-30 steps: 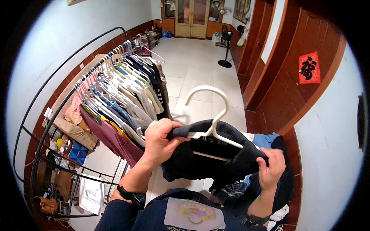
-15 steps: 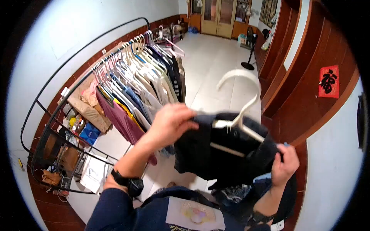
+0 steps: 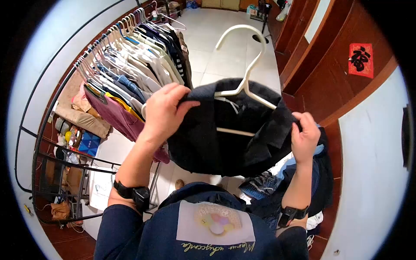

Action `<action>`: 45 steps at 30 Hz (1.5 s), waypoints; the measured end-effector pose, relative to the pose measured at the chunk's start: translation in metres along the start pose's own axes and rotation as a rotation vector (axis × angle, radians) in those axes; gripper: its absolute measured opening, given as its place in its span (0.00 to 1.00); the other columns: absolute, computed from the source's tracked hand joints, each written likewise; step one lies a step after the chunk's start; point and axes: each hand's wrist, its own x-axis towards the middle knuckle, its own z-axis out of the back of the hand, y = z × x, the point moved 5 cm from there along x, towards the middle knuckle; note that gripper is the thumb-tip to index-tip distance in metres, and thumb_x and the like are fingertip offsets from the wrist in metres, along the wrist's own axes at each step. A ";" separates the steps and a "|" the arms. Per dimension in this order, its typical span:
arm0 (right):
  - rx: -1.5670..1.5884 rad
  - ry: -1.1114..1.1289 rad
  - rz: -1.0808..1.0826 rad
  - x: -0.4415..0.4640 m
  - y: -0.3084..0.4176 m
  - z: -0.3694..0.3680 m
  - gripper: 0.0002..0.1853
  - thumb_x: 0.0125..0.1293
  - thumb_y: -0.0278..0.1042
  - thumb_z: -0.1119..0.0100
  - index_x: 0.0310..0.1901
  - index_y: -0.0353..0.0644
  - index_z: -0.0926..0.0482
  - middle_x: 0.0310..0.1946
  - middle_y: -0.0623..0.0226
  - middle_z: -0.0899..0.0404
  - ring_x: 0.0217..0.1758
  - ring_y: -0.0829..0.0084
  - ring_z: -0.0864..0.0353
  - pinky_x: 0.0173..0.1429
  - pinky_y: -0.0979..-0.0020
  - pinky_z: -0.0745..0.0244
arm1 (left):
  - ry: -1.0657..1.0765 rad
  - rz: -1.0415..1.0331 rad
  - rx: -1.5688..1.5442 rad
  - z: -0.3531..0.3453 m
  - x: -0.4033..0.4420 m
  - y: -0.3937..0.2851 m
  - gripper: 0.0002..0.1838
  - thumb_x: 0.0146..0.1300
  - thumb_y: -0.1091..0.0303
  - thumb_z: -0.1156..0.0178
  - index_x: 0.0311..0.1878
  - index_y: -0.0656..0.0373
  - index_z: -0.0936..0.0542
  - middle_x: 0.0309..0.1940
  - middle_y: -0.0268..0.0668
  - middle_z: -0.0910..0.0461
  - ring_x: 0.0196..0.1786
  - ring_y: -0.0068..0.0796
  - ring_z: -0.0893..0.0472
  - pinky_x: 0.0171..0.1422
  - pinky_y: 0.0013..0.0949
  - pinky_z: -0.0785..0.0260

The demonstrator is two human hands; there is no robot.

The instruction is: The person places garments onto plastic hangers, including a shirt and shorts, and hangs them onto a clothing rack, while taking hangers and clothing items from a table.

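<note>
A black garment [image 3: 195, 138] with broad, collar-like folds hangs on a white clothes hanger [image 3: 253, 71] in front of my chest. The hanger's hook points up and curls to the left, and its lower bar shows through the garment's opening. My left hand [image 3: 167, 110] is closed on the left shoulder edge, thumb on the near side. On the other shoulder, my right hand [image 3: 304, 136] pinches the cloth between thumb and fingers. Between my hands the garment is spread wide. The hanger's two arm ends are hidden under the cloth.
On the left, a black metal rack [image 3: 41, 138] carries several clothes [image 3: 143, 65] on hangers. A heap of dark and denim clothes [image 3: 277, 186] lies at lower right. Boxes and a blue package [image 3: 89, 143] sit behind the rack. A brown wooden door [image 3: 329, 65] stands at right.
My view has tipped downward. The garment and hanger have come left in view, and the cloth is now spread flatter and wider between my hands. Both hands keep their hold.
</note>
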 end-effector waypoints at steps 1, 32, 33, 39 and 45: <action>0.064 -0.011 0.013 0.005 0.005 0.001 0.10 0.53 0.19 0.39 0.39 0.34 0.21 0.30 0.57 0.26 0.33 0.60 0.23 0.39 0.70 0.29 | -0.031 -0.010 -0.035 0.010 0.002 -0.001 0.11 0.52 0.69 0.31 0.35 0.63 0.21 0.29 0.43 0.24 0.34 0.47 0.21 0.39 0.39 0.29; 0.414 0.564 0.147 0.025 0.287 -0.242 0.09 0.62 0.30 0.37 0.43 0.38 0.19 0.31 0.59 0.24 0.32 0.59 0.23 0.38 0.67 0.29 | -0.270 0.256 0.064 0.220 -0.140 0.277 0.12 0.48 0.74 0.31 0.38 0.61 0.19 0.34 0.40 0.23 0.43 0.43 0.23 0.50 0.39 0.31; 0.444 0.511 0.150 0.030 0.296 -0.254 0.09 0.62 0.29 0.37 0.43 0.37 0.19 0.32 0.58 0.23 0.34 0.56 0.21 0.39 0.65 0.28 | -0.336 0.367 0.013 0.222 -0.138 0.289 0.17 0.48 0.72 0.30 0.44 0.60 0.20 0.42 0.43 0.23 0.49 0.45 0.24 0.56 0.41 0.32; 0.471 0.362 0.175 0.057 0.325 -0.313 0.10 0.61 0.29 0.37 0.43 0.37 0.19 0.34 0.56 0.21 0.37 0.53 0.20 0.41 0.62 0.27 | -0.468 0.387 0.034 0.199 -0.132 0.292 0.38 0.60 0.63 0.34 0.72 0.61 0.39 0.67 0.58 0.41 0.70 0.57 0.40 0.74 0.47 0.48; 0.417 0.326 0.168 0.076 0.347 -0.351 0.10 0.62 0.32 0.37 0.43 0.37 0.18 0.36 0.56 0.20 0.39 0.51 0.20 0.43 0.60 0.26 | -0.239 0.441 0.144 0.171 -0.129 0.293 0.43 0.63 0.50 0.37 0.75 0.59 0.43 0.74 0.60 0.54 0.76 0.63 0.55 0.78 0.53 0.58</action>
